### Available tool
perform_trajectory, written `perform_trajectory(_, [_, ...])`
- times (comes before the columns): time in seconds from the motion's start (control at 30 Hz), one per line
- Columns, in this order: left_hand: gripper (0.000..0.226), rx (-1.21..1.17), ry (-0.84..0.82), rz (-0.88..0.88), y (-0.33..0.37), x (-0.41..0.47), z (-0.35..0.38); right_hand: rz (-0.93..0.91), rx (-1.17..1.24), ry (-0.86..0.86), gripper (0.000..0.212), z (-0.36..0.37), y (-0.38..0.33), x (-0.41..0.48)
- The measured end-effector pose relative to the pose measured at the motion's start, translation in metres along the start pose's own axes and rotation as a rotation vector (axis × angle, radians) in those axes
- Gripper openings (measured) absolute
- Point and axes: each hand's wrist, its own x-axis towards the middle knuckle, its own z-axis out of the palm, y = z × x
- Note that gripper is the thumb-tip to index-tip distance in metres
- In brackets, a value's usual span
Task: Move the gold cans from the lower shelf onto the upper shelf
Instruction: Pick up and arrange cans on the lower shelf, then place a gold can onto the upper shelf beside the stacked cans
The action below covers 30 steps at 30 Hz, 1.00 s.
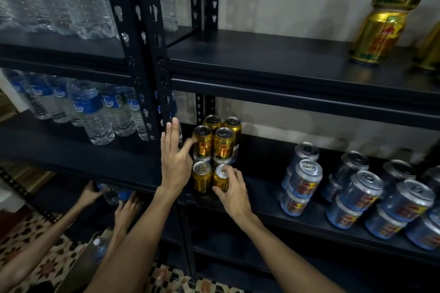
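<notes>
Several gold cans (223, 143) stand stacked at the left end of the lower shelf (266, 200), with two single gold cans in front. My right hand (232, 191) wraps around the front right gold can (221, 177). My left hand (175, 157) is spread open, its forefinger touching the upper left gold can (202, 140) and its palm beside the front left can (202, 176). On the upper shelf (273, 62), two gold cans (378, 35) stand stacked at the far right, with another at the frame's edge.
Silver-blue cans (304, 178) stand stacked on the right of the lower shelf. A black upright post (152, 54) divides the racks. Water bottles (92, 109) fill the left rack. Another person's hands (126, 209) handle bottles at the bottom left, over a patterned floor.
</notes>
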Motion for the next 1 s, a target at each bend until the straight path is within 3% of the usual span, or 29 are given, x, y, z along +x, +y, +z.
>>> perform_trajectory(0.33, [0.035, 0.011, 0.046, 0.002, 0.004, 0.0, -0.004, -0.126, 0.049, 0.119, 0.053, -0.027, -0.002, -0.013])
perform_trajectory(0.8, [0.033, -0.329, 0.534, 0.093, 0.107, 0.124, -0.09, -0.461, 0.158, 0.415, 0.052, -0.151, -0.094, -0.038])
perform_trajectory(0.9, [0.03, -0.377, 0.485, 0.047, 0.131, 0.154, -0.105, -0.541, 0.171, 0.509, 0.051, -0.181, -0.116, -0.047])
perform_trajectory(1.0, [0.027, -0.424, 0.312, -0.006, 0.147, 0.177, -0.106, -0.603, 0.149, 0.63, 0.051, -0.217, -0.137, -0.053])
